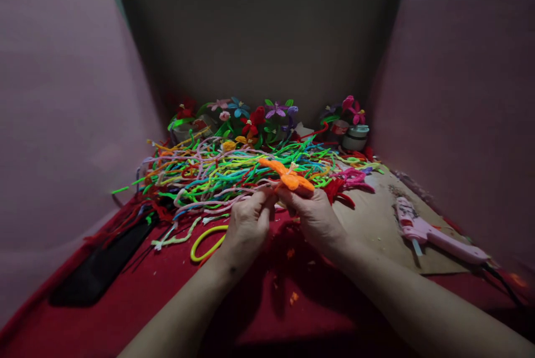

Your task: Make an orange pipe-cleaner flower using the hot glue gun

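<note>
Fingers [267, 197] of the left hand [247, 224] and those of the right hand [315, 216] meet side by side and pinch the underside of an orange pipe-cleaner flower [288, 175]. Both hands are closed on it, thumbs and fingertips bunched at its base, and the orange petals spread out flat above the knuckles, one long petal reaching to the left and a shorter one to the right. The flower is held up just above the desk [137, 285], near the middle of the view and in front of the pile behind it.

That pile of loose pipe cleaners [217, 171] lies across the red cloth of the desk: green, blue, orange, pink, white and yellow strands tangled together. At its back edge stands a row of finished flowers [251, 115], red, blue, purple and pink among green leaves, and a small round jar [355, 138] sits at the right end of that row. A yellow loop [207, 242] lies flat on the cloth just to the left of the left wrist. Farther left a flat black object [104, 266] lies at an angle. To the right, a sheet of brown cardboard [376, 224] covers the desk, and a pink glue gun [434, 231] lies on its side on it, well apart from the hands.
</note>
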A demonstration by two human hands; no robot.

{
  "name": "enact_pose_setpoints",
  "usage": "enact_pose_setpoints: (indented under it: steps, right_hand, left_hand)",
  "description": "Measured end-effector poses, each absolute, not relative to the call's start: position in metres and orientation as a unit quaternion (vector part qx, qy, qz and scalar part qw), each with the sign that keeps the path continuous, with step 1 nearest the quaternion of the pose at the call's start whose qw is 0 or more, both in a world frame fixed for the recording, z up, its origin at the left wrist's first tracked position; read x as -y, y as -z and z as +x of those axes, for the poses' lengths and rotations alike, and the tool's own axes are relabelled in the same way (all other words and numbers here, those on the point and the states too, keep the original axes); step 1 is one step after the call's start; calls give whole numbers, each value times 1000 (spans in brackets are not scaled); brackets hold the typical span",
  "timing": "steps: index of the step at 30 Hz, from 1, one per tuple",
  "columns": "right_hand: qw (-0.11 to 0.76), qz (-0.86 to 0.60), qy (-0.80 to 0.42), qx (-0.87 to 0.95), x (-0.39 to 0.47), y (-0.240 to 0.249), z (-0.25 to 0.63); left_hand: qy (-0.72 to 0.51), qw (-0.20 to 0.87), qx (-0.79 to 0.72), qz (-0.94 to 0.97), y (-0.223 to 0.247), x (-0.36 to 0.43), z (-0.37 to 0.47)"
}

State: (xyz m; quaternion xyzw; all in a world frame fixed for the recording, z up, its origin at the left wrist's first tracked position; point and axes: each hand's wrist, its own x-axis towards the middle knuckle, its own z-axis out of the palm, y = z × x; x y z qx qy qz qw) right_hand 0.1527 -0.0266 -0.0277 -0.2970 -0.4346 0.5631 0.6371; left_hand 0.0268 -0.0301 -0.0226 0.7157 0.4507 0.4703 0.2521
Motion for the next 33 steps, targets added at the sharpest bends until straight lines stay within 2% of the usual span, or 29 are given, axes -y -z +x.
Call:
enact_pose_setpoints:
  steps: [9, 18, 24, 26, 28, 33]
  right_hand:
    - [610, -297, -557, 480, 28, 19, 156]
    - [594, -284, -610, 440, 21, 24, 157]
    - [566, -219, -647, 462, 18, 33, 159]
    - [574, -221, -647, 450, 19, 33, 158]
    - [586, -232, -648, 428, 20, 31, 157]
    - [624, -258, -618, 402, 18, 33, 155]
  left_hand:
    - [-466, 512, -430, 579, 8, 33, 28]
    - [-434, 655, -349, 510, 8, 31, 24]
    - [-378, 723, -296, 498, 7, 28, 15]
    - [-364, 714, -302, 516, 6, 27, 15]
    - [-376, 662, -334, 555, 7, 28, 16]
    - [-445, 360, -442, 691, 16, 30, 24]
